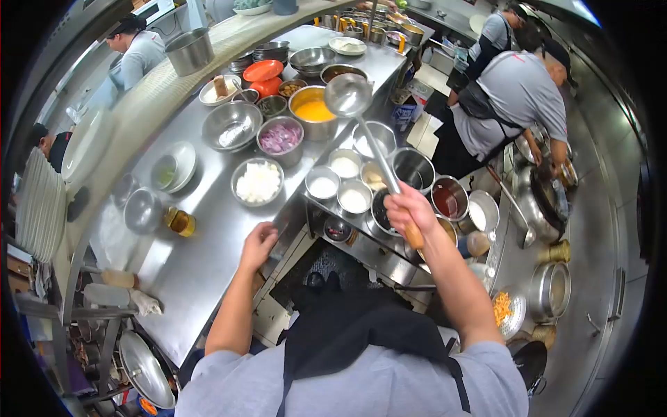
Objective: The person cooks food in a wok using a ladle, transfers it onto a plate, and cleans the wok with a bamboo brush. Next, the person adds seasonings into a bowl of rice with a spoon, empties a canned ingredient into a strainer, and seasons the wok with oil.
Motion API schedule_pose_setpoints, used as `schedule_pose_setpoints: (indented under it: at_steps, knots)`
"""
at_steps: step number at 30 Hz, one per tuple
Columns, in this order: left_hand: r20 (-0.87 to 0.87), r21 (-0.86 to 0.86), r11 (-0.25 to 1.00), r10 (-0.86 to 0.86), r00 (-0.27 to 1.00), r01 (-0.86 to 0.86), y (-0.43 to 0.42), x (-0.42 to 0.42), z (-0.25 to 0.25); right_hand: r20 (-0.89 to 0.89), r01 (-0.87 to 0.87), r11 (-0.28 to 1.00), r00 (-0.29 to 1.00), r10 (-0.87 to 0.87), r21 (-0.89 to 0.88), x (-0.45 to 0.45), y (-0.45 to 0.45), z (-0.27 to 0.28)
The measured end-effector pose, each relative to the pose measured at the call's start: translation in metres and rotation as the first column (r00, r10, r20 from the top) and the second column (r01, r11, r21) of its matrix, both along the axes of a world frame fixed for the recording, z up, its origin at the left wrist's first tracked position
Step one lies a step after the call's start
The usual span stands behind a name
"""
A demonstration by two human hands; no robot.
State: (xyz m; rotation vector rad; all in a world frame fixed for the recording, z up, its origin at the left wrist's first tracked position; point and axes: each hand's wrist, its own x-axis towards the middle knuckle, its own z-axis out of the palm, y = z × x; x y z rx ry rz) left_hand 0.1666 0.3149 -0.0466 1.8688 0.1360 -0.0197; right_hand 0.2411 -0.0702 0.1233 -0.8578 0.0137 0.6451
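My right hand (410,212) grips the wooden-ended handle of a long metal ladle (349,95). The ladle's bowl is raised beside a steel pot of yellow liquid (312,109). Below the handle stand metal containers of white contents, one of them a white-filled cup (355,197). My left hand (260,244) is over the edge of the steel counter (208,243), its fingers curled; whether anything is in them is hidden. Nearest to it is a bowl of chopped white pieces (257,182), with a pot of chopped purple onion (281,138) behind.
Two people work at the right, one bent over a dark pan (547,201). Others stand behind the shelf (132,111) at the left. A second ladle (528,236) lies at the right. A plate stack (42,201) stands far left. An oil jar (182,222) is on the counter.
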Motion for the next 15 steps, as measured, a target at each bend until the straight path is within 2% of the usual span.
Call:
schedule_pose_setpoints:
  at_steps: [1,2,4,5,7,8,9,11,13,15]
  knots:
    - [-0.041,-0.045,0.994,0.101,0.994,-0.103,0.020,0.000,0.010,0.008,-0.027,0.991,1.000,0.028,-0.129,0.030,0.016,0.002]
    - [-0.030,-0.026,0.981,0.192,0.981,-0.193,0.036,-0.003,0.022,0.087,-0.037,0.952,0.994,0.066,-0.303,0.052,0.032,0.006]
    - [-0.002,-0.037,0.937,0.346,0.938,-0.346,0.070,-0.013,0.018,0.199,0.010,0.772,0.968,0.152,-0.636,0.083,0.058,0.010]
    - [0.014,-0.069,0.911,0.408,0.913,-0.406,0.087,-0.020,0.008,0.189,-0.001,0.768,0.969,0.159,-0.640,0.093,0.068,0.010]
    - [0.027,-0.052,0.886,0.462,0.886,-0.461,0.109,-0.034,-0.004,0.239,0.088,0.446,0.925,0.295,-0.890,0.110,0.078,0.009]
    - [0.055,-0.033,0.860,0.510,0.858,-0.509,0.113,-0.041,-0.012,0.273,0.135,0.376,0.898,0.344,-0.917,0.119,0.079,0.004]
    - [0.045,-0.038,0.859,0.512,0.858,-0.511,0.113,-0.047,-0.019,0.264,0.128,0.368,0.900,0.348,-0.921,0.126,0.078,0.001]
    - [-0.041,-0.078,0.832,0.547,0.836,-0.549,0.115,-0.052,-0.031,0.280,0.149,0.310,0.855,0.437,-0.939,0.140,0.076,-0.005]
    - [-0.082,-0.041,0.826,0.559,0.825,-0.563,0.099,-0.048,-0.016,0.304,0.184,0.283,0.827,0.472,-0.941,0.153,0.074,-0.007]
    - [-0.057,0.014,0.858,0.513,0.857,-0.513,0.094,-0.037,-0.013,0.158,0.024,0.313,0.899,0.409,-0.950,0.156,0.084,0.019]
